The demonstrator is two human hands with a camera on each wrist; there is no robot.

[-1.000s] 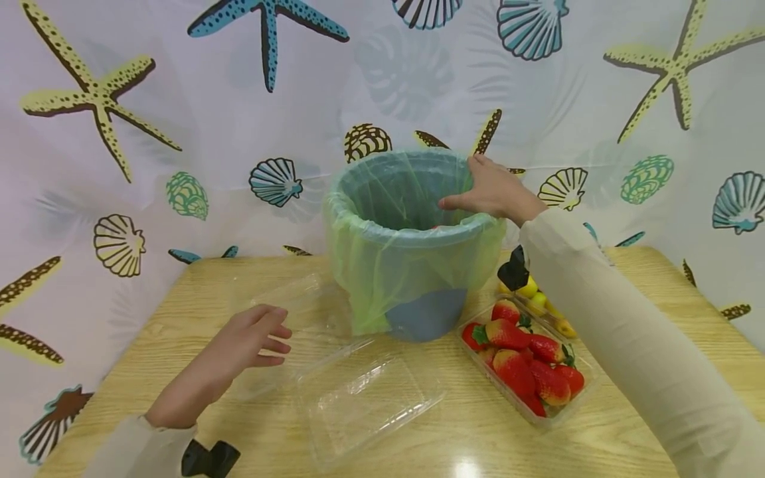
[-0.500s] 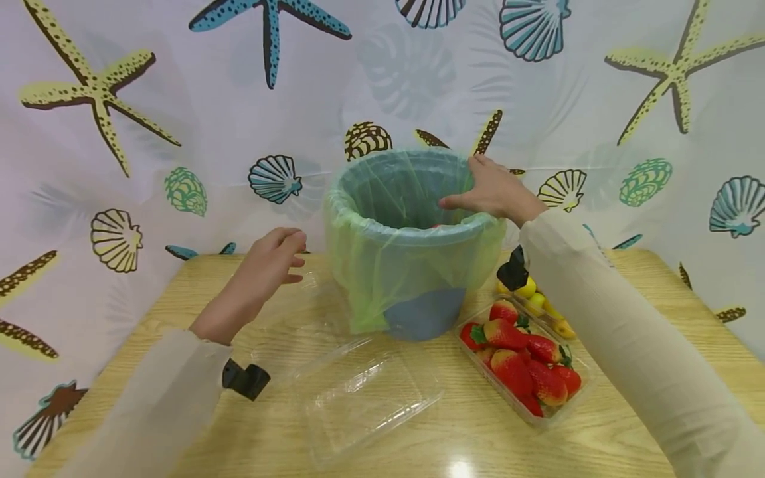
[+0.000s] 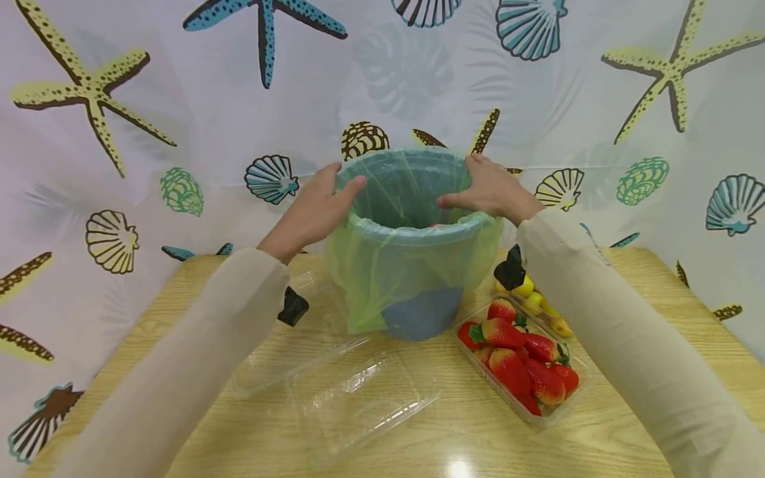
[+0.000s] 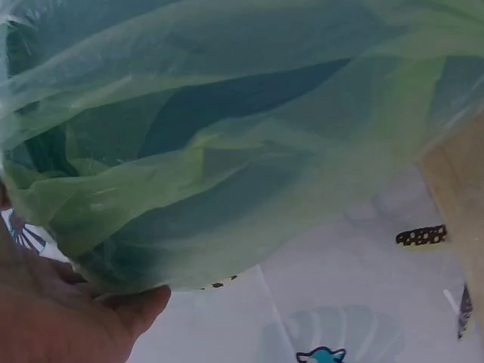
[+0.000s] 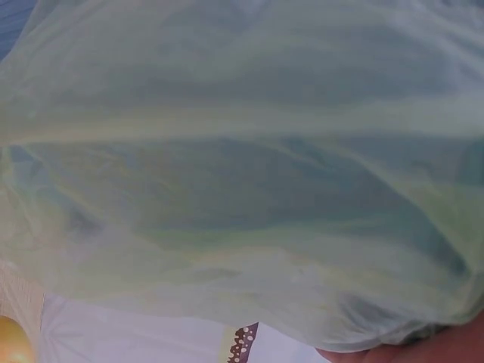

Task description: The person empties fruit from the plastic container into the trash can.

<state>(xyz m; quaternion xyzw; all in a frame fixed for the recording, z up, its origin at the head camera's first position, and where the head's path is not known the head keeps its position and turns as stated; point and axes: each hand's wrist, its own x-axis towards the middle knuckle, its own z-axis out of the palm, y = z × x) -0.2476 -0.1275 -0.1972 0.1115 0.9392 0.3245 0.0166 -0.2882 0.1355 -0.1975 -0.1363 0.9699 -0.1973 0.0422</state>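
Note:
A blue trash bin (image 3: pixel 425 317) lined with a thin yellow-green bag (image 3: pixel 364 279) stands at the back middle of the table. My left hand (image 3: pixel 317 206) holds its left rim, thumb on the inner side and fingers toward the outside. In the left wrist view, that hand (image 4: pixel 83 318) shows right at the bagged rim. My right hand (image 3: pixel 493 189) grips the right rim, its thumb reaching inside; in the right wrist view only a bit of this hand (image 5: pixel 423 349) shows under the bag. Something small and red (image 3: pixel 436 226) shows inside the bin, mostly hidden by the rim.
Right of the bin, a clear plastic box of strawberries (image 3: pixel 516 365) stands in front of yellow fruit (image 3: pixel 534 303), partly hidden by my right arm. Clear plastic containers (image 3: pixel 364 392) lie on the wooden table (image 3: pixel 490 445) in front and left. A patterned cloth (image 3: pixel 227 119) hangs behind.
My left hand has risen from over the left of the table, moving right and away from me to the bin's left rim. The right hand has stayed at the right rim.

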